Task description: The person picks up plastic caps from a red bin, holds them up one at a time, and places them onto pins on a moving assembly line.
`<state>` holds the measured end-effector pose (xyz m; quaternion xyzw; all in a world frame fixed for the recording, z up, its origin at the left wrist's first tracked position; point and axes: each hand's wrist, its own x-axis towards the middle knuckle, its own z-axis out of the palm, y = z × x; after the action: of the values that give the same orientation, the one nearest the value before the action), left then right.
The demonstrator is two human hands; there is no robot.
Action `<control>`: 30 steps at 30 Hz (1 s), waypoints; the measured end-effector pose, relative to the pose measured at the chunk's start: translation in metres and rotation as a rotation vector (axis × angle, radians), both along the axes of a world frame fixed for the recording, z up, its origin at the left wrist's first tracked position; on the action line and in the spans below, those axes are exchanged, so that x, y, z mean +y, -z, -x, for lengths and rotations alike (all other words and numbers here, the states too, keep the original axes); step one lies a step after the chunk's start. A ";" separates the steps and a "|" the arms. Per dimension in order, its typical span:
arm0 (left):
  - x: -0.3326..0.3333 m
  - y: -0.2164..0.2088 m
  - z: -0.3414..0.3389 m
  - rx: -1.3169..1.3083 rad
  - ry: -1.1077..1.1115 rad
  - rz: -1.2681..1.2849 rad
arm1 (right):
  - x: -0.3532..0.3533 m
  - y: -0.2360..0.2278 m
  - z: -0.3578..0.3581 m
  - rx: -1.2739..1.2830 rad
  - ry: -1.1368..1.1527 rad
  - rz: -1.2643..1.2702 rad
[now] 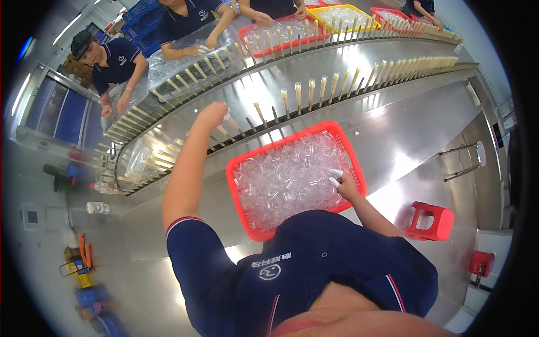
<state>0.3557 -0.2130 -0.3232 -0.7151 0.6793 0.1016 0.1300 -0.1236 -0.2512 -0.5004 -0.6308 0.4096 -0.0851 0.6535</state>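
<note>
My left hand (214, 115) reaches out to the near row of upright cream-coloured sticks (312, 92) along the steel line. Its fingers are bent together beside a stick, and what they grip is hidden. Many sticks further right carry clear sleeves on top. Over the right side of a red plastic basket (231, 194) hangs my right hand (347, 184), with white covers on two fingertips. Those two fingers are apart, and nothing shows between them. Small clear plastic tubes (286, 180) fill the basket, which stands right in front of me.
Across the line (359, 62), several people in dark shirts work beside red baskets (247, 35) and a yellow one (368, 18). A red stool (430, 221) and a round-topped metal stool (480, 154) stand at the right. Blue crates (137, 22) are stacked at the back left.
</note>
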 end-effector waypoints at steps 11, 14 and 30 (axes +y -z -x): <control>0.067 0.103 0.273 1.013 -0.887 0.533 | -0.049 -0.032 -0.035 -0.282 -0.209 -0.186; 0.058 0.103 0.307 1.349 -1.135 0.576 | -0.048 -0.056 -0.069 -0.421 -0.273 0.057; -0.008 0.072 0.340 1.248 -0.993 1.217 | -0.089 -0.072 -0.090 -0.680 -0.326 0.514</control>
<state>0.0158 -0.2208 -0.3948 -0.6813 0.1871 0.1366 -0.6944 -0.0339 -0.3398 -0.4288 -0.7651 0.0326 -0.2823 0.5778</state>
